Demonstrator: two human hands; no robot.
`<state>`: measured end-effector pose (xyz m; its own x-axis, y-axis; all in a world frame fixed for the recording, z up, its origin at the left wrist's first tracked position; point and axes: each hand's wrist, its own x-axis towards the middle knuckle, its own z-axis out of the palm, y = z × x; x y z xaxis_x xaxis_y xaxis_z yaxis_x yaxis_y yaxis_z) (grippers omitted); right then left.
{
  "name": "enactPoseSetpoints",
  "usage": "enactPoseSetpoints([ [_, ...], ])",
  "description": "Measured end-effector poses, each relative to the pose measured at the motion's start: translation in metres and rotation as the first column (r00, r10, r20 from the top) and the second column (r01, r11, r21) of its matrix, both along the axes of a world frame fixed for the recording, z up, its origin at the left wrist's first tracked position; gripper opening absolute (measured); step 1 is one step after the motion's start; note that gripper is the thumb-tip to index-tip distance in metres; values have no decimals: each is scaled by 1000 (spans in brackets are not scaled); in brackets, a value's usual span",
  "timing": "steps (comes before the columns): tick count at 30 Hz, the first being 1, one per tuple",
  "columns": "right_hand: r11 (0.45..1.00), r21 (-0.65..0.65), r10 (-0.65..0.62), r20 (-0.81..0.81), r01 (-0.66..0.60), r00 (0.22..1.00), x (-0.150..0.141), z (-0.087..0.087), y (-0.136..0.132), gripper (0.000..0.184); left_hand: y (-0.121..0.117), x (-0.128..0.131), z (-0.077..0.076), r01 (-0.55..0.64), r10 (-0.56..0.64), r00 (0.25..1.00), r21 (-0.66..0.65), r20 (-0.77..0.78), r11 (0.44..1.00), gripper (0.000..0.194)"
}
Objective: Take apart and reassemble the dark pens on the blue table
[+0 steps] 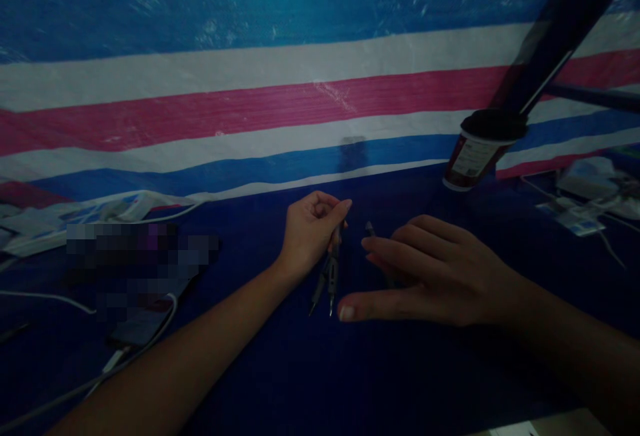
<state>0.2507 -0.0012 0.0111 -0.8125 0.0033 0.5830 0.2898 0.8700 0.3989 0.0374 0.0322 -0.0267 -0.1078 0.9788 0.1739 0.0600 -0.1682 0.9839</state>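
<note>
- Left hand (310,233): fingers curled and closed around the upper end of a dark two-legged pointed tool (327,276), clamped on it, with the tips pointing down toward the near side
- Tool's two slim legs: slightly spread, hanging clear of the cloth below
- Right hand (440,269): open, fingers stretched out toward the left and thumb well apart from them, just beside the tool but not touching it
- Slim dark rod (370,229): just beyond the right hand's fingertips, its lower part hidden behind them; contact with the hand impossible to tell
- Dark blue cloth (310,383): spread beneath both forearms
- Far right: paper cup (480,153) with a black lid and a dark red and white label, tilted in view
- Farther right: white packets and papers (585,183)
- Near left: smartphone (143,326) with a white charging cable (50,296), beside a pixelated patch (140,263)
- Far side: blue, white and pink striped tarpaulin (250,89), crossed at upper right by a dark pole (555,43)
</note>
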Motion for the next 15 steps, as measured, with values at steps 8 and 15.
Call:
enactPoseSetpoints([
  [8, 1000, -14, 0, -25, -1, 1000, 2, 1, -3, 66, 0, 2, 4, -7, 7, 1000, -16, 7, 1000, 22],
  [15, 999, -32, 17, -23, -17, 1000, 2, 2, -3, 66, -3, 3, 5, -1, 0, 1000, -33, -26, 999, 24],
])
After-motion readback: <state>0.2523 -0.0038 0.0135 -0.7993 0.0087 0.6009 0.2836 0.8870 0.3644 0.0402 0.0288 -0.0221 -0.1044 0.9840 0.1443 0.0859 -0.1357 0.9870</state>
